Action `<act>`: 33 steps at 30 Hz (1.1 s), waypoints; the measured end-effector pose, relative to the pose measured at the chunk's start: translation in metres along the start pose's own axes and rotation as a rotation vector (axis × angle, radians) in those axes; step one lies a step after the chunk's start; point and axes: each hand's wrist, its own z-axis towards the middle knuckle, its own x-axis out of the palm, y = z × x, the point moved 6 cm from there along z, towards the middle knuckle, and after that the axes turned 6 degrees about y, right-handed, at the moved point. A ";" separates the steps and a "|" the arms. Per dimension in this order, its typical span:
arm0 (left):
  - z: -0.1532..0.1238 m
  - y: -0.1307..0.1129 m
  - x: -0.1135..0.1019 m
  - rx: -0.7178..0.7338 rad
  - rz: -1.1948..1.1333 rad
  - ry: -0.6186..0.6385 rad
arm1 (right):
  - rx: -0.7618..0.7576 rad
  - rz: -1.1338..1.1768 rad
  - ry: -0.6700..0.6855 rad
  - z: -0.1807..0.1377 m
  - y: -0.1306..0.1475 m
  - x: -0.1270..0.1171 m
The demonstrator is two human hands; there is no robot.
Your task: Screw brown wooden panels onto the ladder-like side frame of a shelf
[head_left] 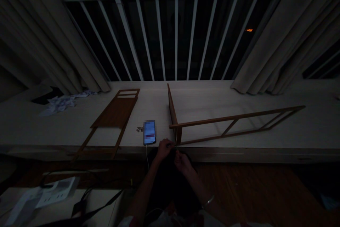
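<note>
A brown wooden frame (233,118) lies on the ledge with a wooden panel (172,108) standing up at its left end, the two meeting in a corner near the front edge. My left hand (165,148) is at that corner, its fingers bent and closed; whether they grip the wood or a small part is too dark to tell. Just below and to the right, my right hand (182,161) is closed, with fingers pressed together around something too small to name. A bracelet (208,201) circles my right wrist.
Left on the ledge (202,92) lies another wooden panel with legs (117,110). A lit phone (149,132) with a cable lies beside small dark hardware pieces (139,129). Crumpled white paper (60,103) sits far left. A power strip (57,193) and cords occupy the lower-left table.
</note>
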 end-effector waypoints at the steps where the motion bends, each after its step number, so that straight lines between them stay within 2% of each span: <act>1: 0.000 0.000 0.000 0.000 -0.001 0.002 | 0.019 0.045 -0.001 0.000 -0.002 0.000; 9: 0.000 0.000 0.001 -0.027 0.007 0.002 | 0.079 0.251 -0.020 -0.002 -0.009 0.000; 15: 0.001 -0.004 -0.001 -0.049 0.005 0.003 | 0.008 0.216 -0.041 -0.027 -0.008 -0.002; 18: 0.000 -0.006 -0.002 -0.064 0.000 -0.014 | -0.040 0.176 -0.044 -0.043 0.001 0.000; 21: -0.003 -0.008 -0.001 -0.068 -0.008 -0.031 | -0.085 0.106 -0.010 -0.055 0.027 0.014; 23: -0.006 -0.009 -0.001 -0.077 -0.065 -0.051 | -0.134 -0.060 0.068 -0.064 0.055 0.033; 27: -0.012 -0.010 -0.008 -0.138 -0.367 -0.100 | -0.334 -0.228 0.114 -0.084 0.118 0.074; 30: -0.009 -0.023 -0.029 -0.182 -0.521 -0.190 | -0.377 -0.240 0.150 -0.092 0.145 0.098; 33: 0.000 -0.055 -0.064 -0.121 -0.594 -0.301 | -0.354 -0.242 0.179 -0.090 0.152 0.111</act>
